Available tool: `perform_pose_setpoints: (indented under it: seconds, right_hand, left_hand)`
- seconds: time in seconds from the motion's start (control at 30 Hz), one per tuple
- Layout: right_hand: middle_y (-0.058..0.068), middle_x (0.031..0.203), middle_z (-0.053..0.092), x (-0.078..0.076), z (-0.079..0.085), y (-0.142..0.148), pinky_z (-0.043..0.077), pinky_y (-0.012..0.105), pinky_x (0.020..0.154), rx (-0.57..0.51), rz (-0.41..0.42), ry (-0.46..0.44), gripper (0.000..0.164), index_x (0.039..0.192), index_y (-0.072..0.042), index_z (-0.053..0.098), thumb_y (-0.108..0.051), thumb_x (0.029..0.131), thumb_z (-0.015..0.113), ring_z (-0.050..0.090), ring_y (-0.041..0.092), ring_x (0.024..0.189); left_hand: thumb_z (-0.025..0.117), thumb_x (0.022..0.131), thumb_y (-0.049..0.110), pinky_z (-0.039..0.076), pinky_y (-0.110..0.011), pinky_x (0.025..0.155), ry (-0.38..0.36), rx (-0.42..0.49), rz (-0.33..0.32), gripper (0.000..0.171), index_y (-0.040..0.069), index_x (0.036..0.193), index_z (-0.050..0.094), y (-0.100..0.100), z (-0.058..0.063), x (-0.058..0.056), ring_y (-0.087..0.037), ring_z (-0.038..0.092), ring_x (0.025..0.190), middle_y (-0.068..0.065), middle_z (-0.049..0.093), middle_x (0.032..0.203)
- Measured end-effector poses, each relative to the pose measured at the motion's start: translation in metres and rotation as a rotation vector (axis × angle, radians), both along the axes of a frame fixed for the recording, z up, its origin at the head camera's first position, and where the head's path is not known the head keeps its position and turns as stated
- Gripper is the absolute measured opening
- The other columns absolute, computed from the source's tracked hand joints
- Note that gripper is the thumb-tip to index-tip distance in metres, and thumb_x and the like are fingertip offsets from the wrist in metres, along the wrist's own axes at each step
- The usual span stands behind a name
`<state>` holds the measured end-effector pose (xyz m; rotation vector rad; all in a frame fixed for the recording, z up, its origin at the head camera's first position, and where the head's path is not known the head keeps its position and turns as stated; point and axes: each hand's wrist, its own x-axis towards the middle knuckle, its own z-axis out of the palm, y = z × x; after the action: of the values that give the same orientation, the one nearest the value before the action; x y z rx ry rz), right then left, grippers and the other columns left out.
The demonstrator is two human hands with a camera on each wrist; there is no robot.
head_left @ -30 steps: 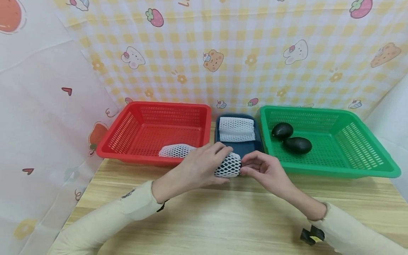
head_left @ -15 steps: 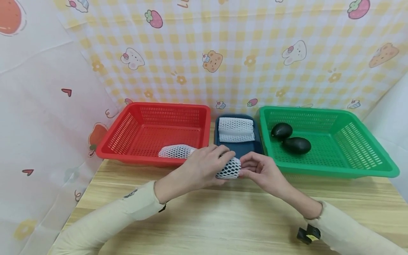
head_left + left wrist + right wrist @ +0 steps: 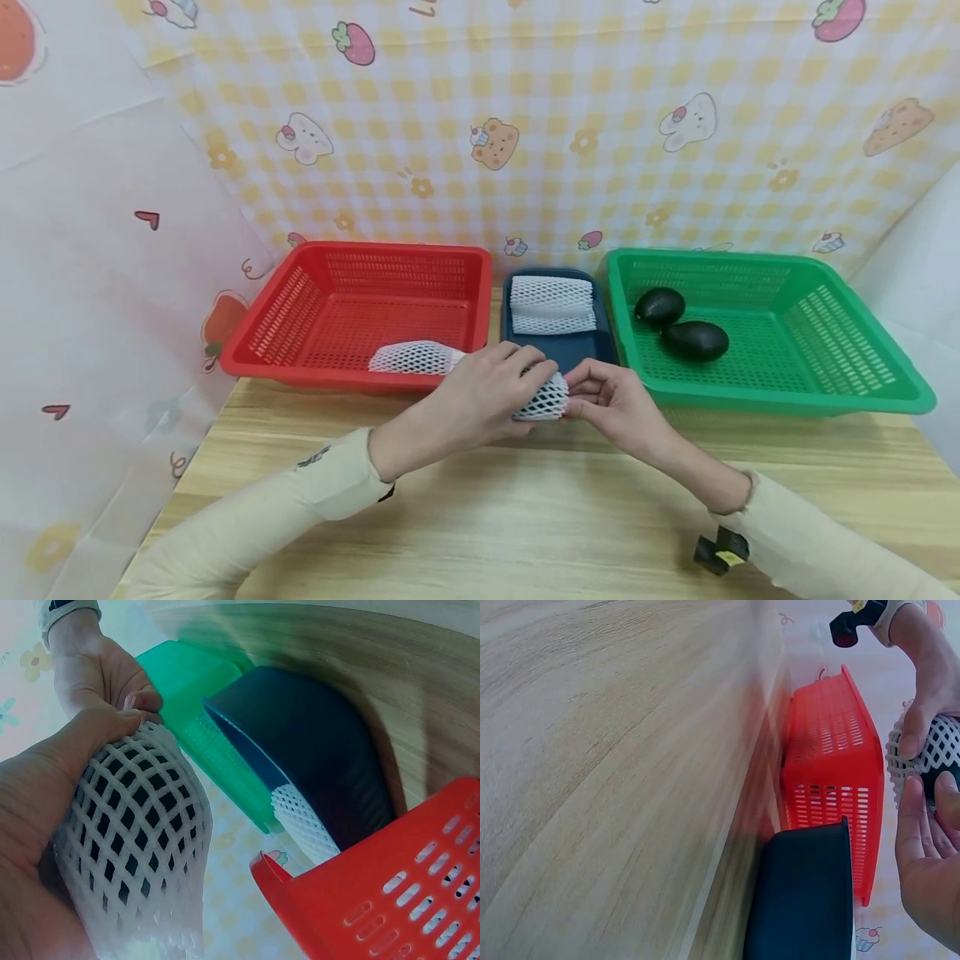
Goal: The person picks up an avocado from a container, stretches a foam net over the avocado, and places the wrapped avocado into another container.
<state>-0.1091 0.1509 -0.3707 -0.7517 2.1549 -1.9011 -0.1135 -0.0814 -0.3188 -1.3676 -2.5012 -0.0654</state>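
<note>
Above the table's middle, my left hand (image 3: 480,392) grips a dark avocado inside a white foam net sleeve (image 3: 547,398), fingers over its top. In the left wrist view the netting (image 3: 142,817) stretches around the dark fruit, its loose end bunching toward the camera. My right hand (image 3: 618,404) pinches the sleeve's right end between thumb and fingertips. Seen from the right wrist, bare dark avocado skin (image 3: 931,784) shows at that end, beside the left thumb (image 3: 913,735). Much of the fruit is hidden under my left hand in the head view.
A red basket (image 3: 258,368) at left holds a netted fruit (image 3: 414,357). Between the baskets, a dark blue tray (image 3: 558,345) carries white foam nets (image 3: 553,304). The green basket (image 3: 795,402) at right contains two bare avocados (image 3: 696,341). A patterned cloth hangs behind.
My left hand's fingers have shifted slightly right along the net, so less of it shows. My right hand keeps its pinch at the end, with the forearm drawn slightly left.
</note>
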Motion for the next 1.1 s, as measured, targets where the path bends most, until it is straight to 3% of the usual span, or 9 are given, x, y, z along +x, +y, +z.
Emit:
perform_pose_setpoints:
  seconds: [0.27,0.8,1.1]
  right_hand:
    - [0.018,0.101,0.071,-0.001,-0.001,-0.004,0.059,0.04,0.075,0.0,-0.029,-0.028,0.016,0.102,0.006,0.063,0.016,0.09,0.066,0.073,0.029,0.084]
    - [0.017,0.096,0.071,-0.005,-0.004,-0.013,0.06,0.034,0.072,0.048,-0.095,0.013,0.01,0.09,0.004,0.067,0.015,0.09,0.067,0.072,0.023,0.08]
    - [0.015,0.099,0.07,-0.005,-0.004,-0.011,0.059,0.035,0.077,0.04,-0.05,0.04,0.014,0.094,0.003,0.067,0.016,0.088,0.07,0.072,0.024,0.087]
  left_hand:
    - [0.089,0.078,0.036,0.053,-0.035,0.092,0.004,0.036,-0.01,0.066,0.008,0.132,0.064,0.0,0.0,0.0,-0.024,0.062,0.109,-0.008,0.065,0.125]
    - [0.087,0.082,0.036,0.051,-0.033,0.095,0.0,0.011,-0.007,0.059,0.01,0.131,0.068,0.001,0.002,-0.002,-0.021,0.064,0.108,-0.005,0.068,0.121]
    - [0.089,0.079,0.036,0.051,-0.033,0.096,-0.027,0.013,-0.015,0.06,0.012,0.131,0.068,0.0,0.002,-0.006,-0.02,0.064,0.109,-0.003,0.068,0.122]
